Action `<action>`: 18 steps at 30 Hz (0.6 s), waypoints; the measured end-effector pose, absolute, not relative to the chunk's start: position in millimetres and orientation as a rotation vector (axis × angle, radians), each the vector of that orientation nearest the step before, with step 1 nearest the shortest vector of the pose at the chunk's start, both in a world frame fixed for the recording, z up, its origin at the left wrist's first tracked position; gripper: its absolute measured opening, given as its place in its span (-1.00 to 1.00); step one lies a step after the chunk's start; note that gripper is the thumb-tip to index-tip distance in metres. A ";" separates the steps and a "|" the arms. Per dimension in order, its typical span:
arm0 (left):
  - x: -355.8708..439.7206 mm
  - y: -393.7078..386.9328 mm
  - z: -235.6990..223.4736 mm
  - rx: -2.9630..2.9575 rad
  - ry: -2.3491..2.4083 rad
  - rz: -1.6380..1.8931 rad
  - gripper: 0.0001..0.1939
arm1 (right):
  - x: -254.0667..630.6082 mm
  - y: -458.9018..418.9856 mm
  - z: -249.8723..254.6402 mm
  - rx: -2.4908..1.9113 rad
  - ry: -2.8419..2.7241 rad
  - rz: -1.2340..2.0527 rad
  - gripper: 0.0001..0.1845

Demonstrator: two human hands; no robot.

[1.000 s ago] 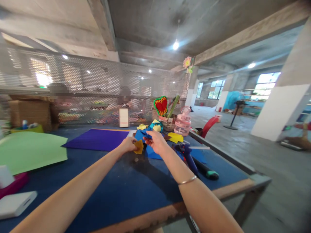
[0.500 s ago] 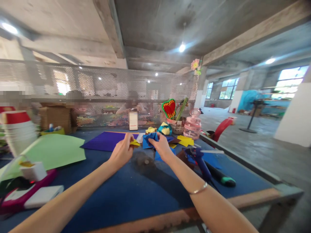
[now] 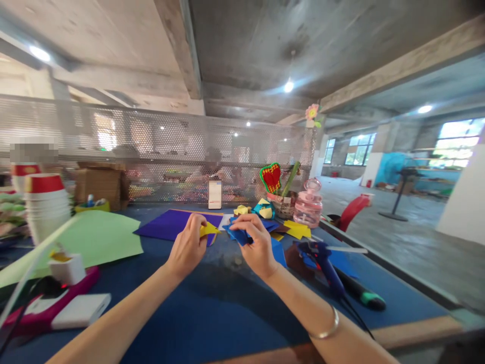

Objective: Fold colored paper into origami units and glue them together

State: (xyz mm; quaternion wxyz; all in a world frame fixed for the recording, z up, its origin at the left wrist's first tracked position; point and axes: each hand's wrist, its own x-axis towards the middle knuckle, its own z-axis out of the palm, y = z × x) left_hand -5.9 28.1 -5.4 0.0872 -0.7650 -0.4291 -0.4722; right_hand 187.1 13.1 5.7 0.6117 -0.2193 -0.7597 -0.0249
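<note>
Here, left fingers (image 3: 196, 221) pinch pointed yellow piece (image 3: 209, 230), probably paper; right fingers (image 3: 253, 222) grip angular blue piece (image 3: 238, 235).

Left hand (image 3: 188, 246) extends from seven o'clock, right hand (image 3: 258, 245) from five, both curled and pinching.

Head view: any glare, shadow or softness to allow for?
In the head view, the hanging bulb throws a bluish flare and the right-side windows wash out; head view shows soft shadow on the table near the right hand, and haziness behind the mesh screen.
</note>
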 end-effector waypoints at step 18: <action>0.7 20.9 -4.7 -2.275 -1.213 -1.480 -0.70 | 184.4 9.1 -4.1 -0.512 -1.895 -0.147 -0.52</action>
